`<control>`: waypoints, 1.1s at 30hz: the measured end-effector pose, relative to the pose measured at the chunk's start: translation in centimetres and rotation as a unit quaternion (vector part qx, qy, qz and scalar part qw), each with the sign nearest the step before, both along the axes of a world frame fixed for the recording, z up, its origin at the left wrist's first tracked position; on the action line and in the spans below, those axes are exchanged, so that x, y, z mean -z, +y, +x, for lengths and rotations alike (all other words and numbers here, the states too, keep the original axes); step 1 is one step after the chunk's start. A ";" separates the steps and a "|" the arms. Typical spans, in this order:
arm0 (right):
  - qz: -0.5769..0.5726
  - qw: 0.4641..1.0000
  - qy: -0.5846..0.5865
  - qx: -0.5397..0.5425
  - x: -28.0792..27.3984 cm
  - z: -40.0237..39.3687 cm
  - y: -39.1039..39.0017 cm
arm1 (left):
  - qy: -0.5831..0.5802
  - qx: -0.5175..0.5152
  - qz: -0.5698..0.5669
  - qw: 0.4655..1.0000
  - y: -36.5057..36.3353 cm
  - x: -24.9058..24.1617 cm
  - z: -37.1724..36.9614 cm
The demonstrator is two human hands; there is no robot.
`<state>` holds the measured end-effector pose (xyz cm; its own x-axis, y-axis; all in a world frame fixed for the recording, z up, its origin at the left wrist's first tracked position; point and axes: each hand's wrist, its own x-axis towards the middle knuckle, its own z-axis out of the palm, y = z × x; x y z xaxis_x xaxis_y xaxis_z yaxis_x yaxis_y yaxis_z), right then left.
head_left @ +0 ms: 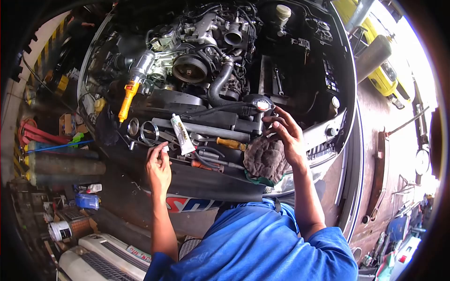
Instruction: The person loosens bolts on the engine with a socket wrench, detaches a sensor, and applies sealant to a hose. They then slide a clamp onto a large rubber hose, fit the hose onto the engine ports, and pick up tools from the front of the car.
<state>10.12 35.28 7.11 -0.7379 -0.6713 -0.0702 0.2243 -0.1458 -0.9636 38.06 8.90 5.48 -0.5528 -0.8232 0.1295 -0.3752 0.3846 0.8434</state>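
My left hand (159, 171) is beside the white tube (182, 134), pinching a small white piece (165, 148) that looks like a cap. The tube lies aslant over tools along the car's front edge. My right hand (289, 140) hovers by the radiator cap (263, 105), fingers apart and loosely bent; whether a fingertip touches it is hard to tell. Just below that hand is a crumpled grey-brown cloth (266, 161). A yellow-handled screwdriver (230, 143) points toward the cloth. Two metal ring clamps (149, 132) rest left of the tube.
The engine (197, 56) fills the open bay ahead. A yellow work light (128, 100) stands at the bay's left. An orange-handled tool (206, 165) lies along the front edge. A wrench (278, 80) sits inside the bay. A yellow vehicle (375, 65) is beyond at right.
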 end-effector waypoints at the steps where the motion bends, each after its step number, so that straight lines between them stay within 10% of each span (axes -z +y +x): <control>1: 0.002 1.000 0.000 0.001 0.1 0.1 0.1 | 0.025 -0.002 0.010 1.000 0.2 0.0 -0.1; 9: 0.227 0.918 0.294 0.140 2.0 -1.6 3.3 | 0.158 0.021 0.133 0.978 3.9 -0.5 -2.3; 13: 0.238 0.922 0.289 0.095 1.0 -0.8 5.5 | 0.127 0.208 0.225 0.943 9.3 -1.4 -5.0; 17: 0.293 0.882 0.366 0.040 0.1 1.9 5.2 | 0.074 0.368 0.069 0.924 14.1 -1.1 -9.2; 33: 0.302 0.847 0.436 0.030 4.8 1.7 4.4 | 0.025 0.352 -0.086 0.932 18.7 4.2 -12.5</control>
